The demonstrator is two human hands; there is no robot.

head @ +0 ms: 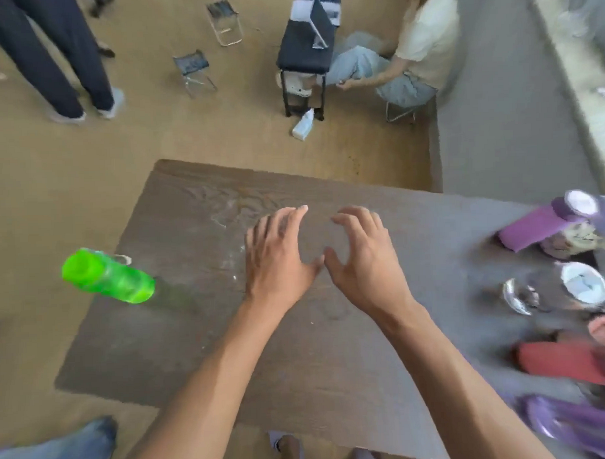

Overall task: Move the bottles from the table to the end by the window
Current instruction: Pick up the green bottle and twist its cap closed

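Across the dark wood-grain table, both hands, left hand and right hand, are held spread and empty. A bright green plastic bottle stands at the left edge, where a careless reach could topple it off.

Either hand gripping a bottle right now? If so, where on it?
Nothing held. Left hand and right hand hover open over the table, fingers spread. The green bottle stands apart, untouched.
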